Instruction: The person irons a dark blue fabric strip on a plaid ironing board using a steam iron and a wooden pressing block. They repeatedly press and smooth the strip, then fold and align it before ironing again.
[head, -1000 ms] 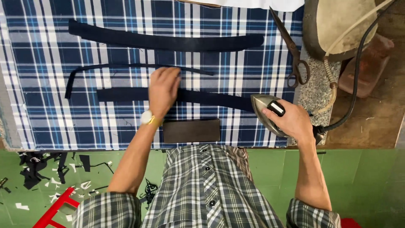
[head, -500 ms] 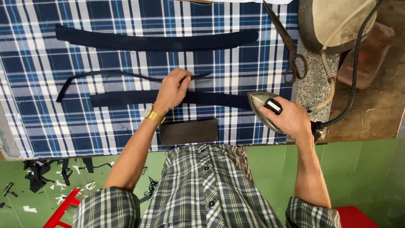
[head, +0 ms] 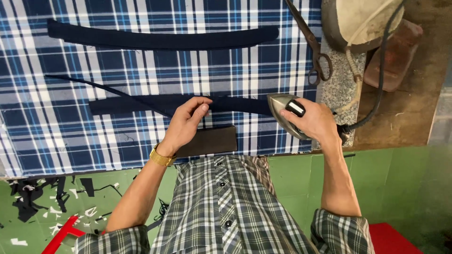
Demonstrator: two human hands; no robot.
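In the head view, a blue, white and navy plaid cloth (head: 66, 141) covers the tabletop, soft and flat. The left hand (head: 186, 123) pinches the end of a thin navy fabric strip (head: 101, 87) between thumb and fingertips; the strip runs as a narrow, slightly lifted line up and to the left across the plaid. Under it lies a wider navy fabric band (head: 141, 104), matte and flat, reaching right to the iron (head: 282, 113). The right hand (head: 313, 121) is closed around the iron's black handle; its pointed metal soleplate is dull silver and rests on the band's right end. A long curved navy fabric piece (head: 165, 40) lies well apart, near the far edge. Just beside the left wrist, which bears a gold-coloured watch (head: 161, 158), sits a dark rectangular block (head: 212, 140). Worn metal scissors (head: 313, 51) lie at the cloth's right edge, beside a speckled stone slab (head: 346, 89). A black cord (head: 376, 80) curves away from the iron. Dark fabric scraps (head: 33, 197) litter the green floor (head: 409, 188).
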